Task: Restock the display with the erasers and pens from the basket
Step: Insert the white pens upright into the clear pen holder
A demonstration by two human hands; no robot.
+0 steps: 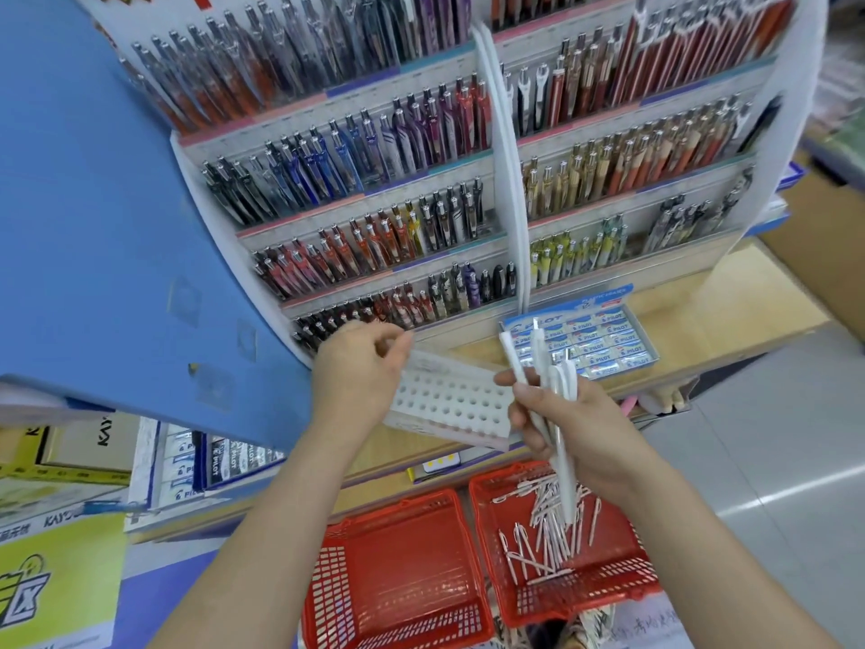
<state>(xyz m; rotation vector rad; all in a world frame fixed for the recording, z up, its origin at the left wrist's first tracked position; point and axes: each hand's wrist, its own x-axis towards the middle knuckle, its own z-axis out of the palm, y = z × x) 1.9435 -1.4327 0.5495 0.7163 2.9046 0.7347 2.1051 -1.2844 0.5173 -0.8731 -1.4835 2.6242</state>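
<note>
Shop shelf (692,320) under pen display (374,217) | our left hand (360,367) fingers pinch holed white rack (449,400) near shelf's front edge | right hand (561,423) clenches white pens (538,367) above basket (585,611) | risk, we judge: loose bundle slips, pens scatter

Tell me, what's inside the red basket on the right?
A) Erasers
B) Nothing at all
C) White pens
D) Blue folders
C: loose white pens lie scattered in the right red basket, just below the right hand, which grips a bunch of white pens of the same kind.
</note>
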